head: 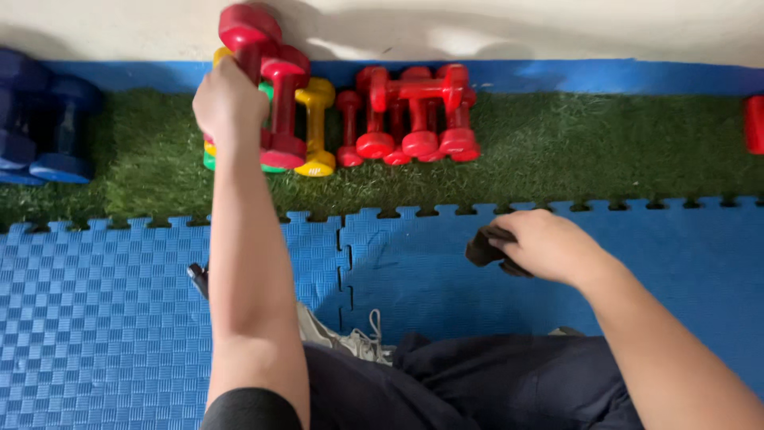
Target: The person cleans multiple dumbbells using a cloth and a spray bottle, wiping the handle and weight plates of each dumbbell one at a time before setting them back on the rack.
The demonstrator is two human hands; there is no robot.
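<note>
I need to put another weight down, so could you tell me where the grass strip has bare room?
Bare: between the dark blue dumbbells and left hand, and right of the red dumbbells. Crowded: the middle, with the yellow dumbbell.

**Home gym corner, floor level**

I'm in a workout space, looks like a small gym or exercise corner. Under me is blue interlocking foam matting (119, 318), puzzle-edged tiles with a checkered texture, the kind laid on gym floors. Past it runs a strip of green artificial turf (557, 151), then another blue mat edge against a plain pale wall (517, 28). Rows of small dumbbells sit on the turf: red dumbbells (418, 111) bunched together, a yellow dumbbell (316, 127) beside them, dark blue dumbbells (48, 119) at far left, one more red piece (754, 123) at the right edge. I'm in dark trousers and a lace-up trainer (350, 341), down low on the mat.
</note>
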